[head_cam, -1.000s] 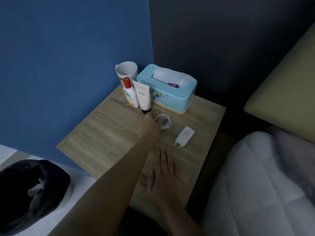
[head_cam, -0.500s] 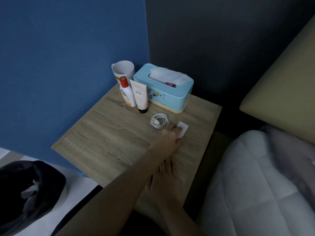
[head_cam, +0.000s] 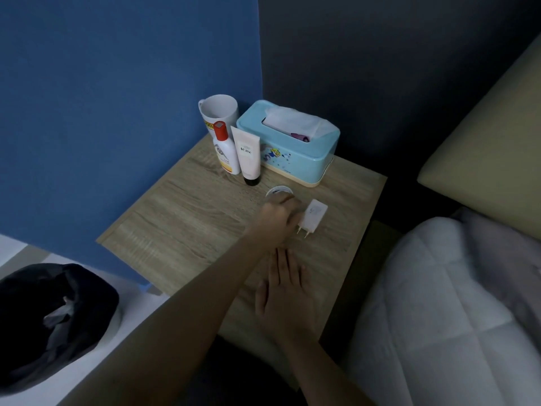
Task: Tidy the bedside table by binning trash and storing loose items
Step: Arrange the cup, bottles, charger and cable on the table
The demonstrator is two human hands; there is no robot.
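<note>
Partly hidden, coiled cable (head_cam: 279,190) (mostly covered) lies under left hand (head_cam: 278,213).

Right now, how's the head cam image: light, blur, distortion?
Head view: dim and flat, no glare, soft shadows only. The left hand is slightly smeared over the cable; the charger and tube read sharp enough. Wide-angle bend shows at the edges: the wall seam leans. The black bag is near-black, detail lost.
</note>
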